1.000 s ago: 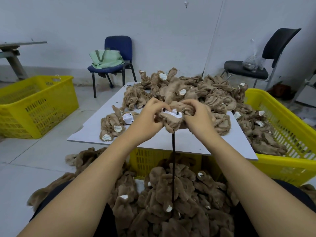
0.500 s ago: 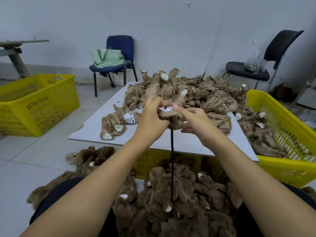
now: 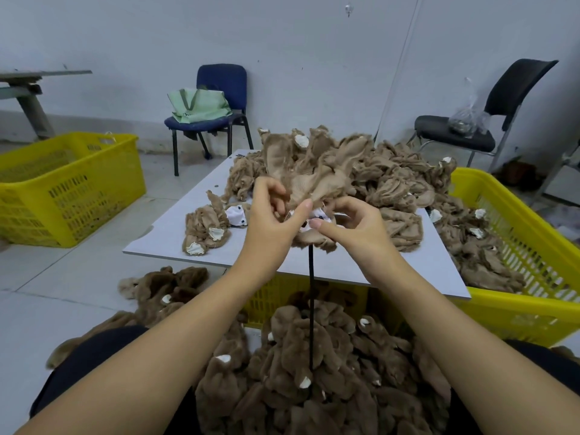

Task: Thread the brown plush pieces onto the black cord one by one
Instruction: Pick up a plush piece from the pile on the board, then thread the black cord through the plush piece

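Strung pile (image 3: 314,372): below the hands, in the lap, already on the cord (image 3: 311,309).
Cord: runs up taut from the pile to the hands.
Left hand (image 3: 270,221): pinching the piece (image 3: 310,189).
Right hand (image 3: 351,227): fingers curled, pinching the piece at its white patch.
Loose heap (image 3: 392,180): beyond the hands, on the board (image 3: 163,243).
Risk: the cord tip could slip back out if either pinch loosens.
Hidden: cord tip and hole, behind the fingers.

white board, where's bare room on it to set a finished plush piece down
The white board is bare along its left edge and near-left corner, between that edge and the small plush cluster. A bare strip also runs along the near edge under the right hand. The back and right are crowded by the big plush pile.
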